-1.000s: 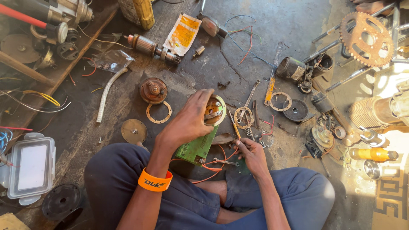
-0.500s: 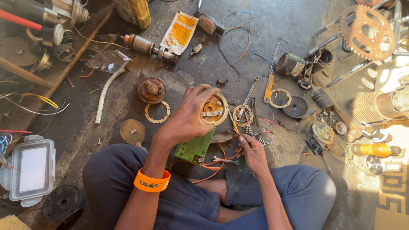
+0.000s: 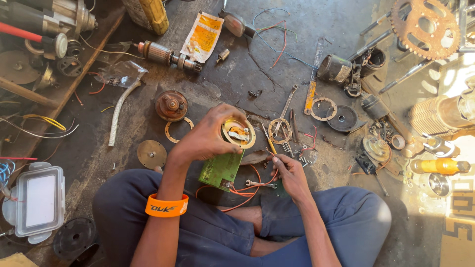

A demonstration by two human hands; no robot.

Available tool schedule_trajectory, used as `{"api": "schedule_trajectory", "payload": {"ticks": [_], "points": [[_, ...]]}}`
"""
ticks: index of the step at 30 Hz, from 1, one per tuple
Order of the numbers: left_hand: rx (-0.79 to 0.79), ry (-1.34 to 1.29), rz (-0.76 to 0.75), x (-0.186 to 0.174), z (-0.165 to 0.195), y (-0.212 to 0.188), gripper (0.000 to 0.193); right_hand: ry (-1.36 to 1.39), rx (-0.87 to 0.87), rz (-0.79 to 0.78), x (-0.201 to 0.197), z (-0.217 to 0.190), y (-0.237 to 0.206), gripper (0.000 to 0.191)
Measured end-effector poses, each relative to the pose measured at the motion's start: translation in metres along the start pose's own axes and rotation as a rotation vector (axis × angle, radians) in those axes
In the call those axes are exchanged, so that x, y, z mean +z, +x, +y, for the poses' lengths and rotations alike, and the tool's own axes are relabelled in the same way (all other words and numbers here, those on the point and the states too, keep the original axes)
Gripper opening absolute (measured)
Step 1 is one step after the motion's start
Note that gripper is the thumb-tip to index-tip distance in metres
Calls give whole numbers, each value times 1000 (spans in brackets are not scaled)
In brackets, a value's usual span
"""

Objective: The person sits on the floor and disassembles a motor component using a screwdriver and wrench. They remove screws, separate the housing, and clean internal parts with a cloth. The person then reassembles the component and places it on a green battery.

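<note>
1. The floor (image 3: 297,54) is crowded; I would keep the green circuit board (image 3: 222,169) resting near my lap edge.
2. My left hand (image 3: 205,138) grips the round brass-coloured part (image 3: 238,132); hold it level.
3. My right hand (image 3: 292,175) pinches a small yellow-handled tool (image 3: 270,143); move it gently.

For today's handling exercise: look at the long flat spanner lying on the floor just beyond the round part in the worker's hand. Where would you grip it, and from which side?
Grip the spanner at mid-shank, from above, with fingers across its narrow width. It lies flat on the floor, tilted, with its lower end resting over a ring-shaped gasket, so the ends are cluttered. The bare middle is probably the easiest to pinch and balance.
</note>
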State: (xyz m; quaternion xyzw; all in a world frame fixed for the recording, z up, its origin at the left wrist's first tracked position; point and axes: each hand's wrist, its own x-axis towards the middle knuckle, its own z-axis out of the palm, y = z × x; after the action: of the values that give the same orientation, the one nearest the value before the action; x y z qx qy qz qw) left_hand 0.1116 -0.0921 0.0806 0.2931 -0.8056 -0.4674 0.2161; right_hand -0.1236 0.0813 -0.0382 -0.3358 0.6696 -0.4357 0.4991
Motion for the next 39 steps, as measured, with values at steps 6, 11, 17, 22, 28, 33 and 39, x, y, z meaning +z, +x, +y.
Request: {"api": "schedule_trajectory", "payload": {"ticks": [6, 11, 17, 22, 28, 33, 39], "points": [[-155, -420, -23, -1, -4, 4, 82, 2, 22, -6, -1, 5, 2, 30], [-262, -554, 8, -1, -6, 5, 91, 20, -5, -5, -2, 9, 4, 30], [-184, -507, 2, -1, -7, 5, 100, 40, 21, -3, -4, 15, 5, 29], [-213, -487, 41, -2, -7, 3, 100, 43, 19, -4, -1, 10, 4, 30], [-208, -492, 32, 0, -8, 5, 103, 47, -138, 3, 7, -28, -12, 27], [-200, -500, 24, 1, -8, 5, 106, 45, -190, 9, 23, -64, -28, 20], [-196, -534, 32, 3, -9, 6, 105, 67, -301, 95, 42, -77, -36, 16]]}}
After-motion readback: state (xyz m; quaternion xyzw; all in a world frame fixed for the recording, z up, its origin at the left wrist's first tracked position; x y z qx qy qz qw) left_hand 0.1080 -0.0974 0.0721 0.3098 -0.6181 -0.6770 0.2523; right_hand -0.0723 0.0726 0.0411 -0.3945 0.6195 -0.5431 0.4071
